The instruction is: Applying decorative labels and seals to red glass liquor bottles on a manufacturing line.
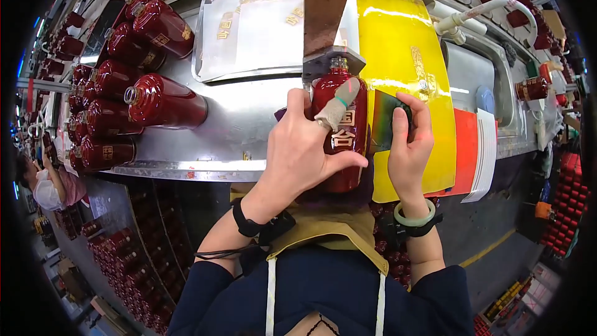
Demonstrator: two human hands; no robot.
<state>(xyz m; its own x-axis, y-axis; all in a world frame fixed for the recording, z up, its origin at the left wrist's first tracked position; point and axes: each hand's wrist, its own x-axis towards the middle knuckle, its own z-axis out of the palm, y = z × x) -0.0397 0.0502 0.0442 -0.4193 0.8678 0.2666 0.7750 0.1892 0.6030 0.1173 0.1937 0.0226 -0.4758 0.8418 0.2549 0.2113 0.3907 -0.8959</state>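
A dark red glass bottle with raised gold characters lies neck away from me under a metal stop, on a dark cloth-like pad. Over it reaches my left hand, its thumb stretched across the lower part of the bottle. One finger wears a pale cloth finger cover with a green band and rests against the gold characters. To the right, my right hand has its thumb and fingers at a glossy dark green squarish piece beside the bottle. Part of that piece is hidden by the fingers.
Several red bottles stand on the steel bench at left. Behind them lies a tray with white sheets and gold characters. A yellow sheet, an orange sheet and a sink are at right. A brown post rises ahead.
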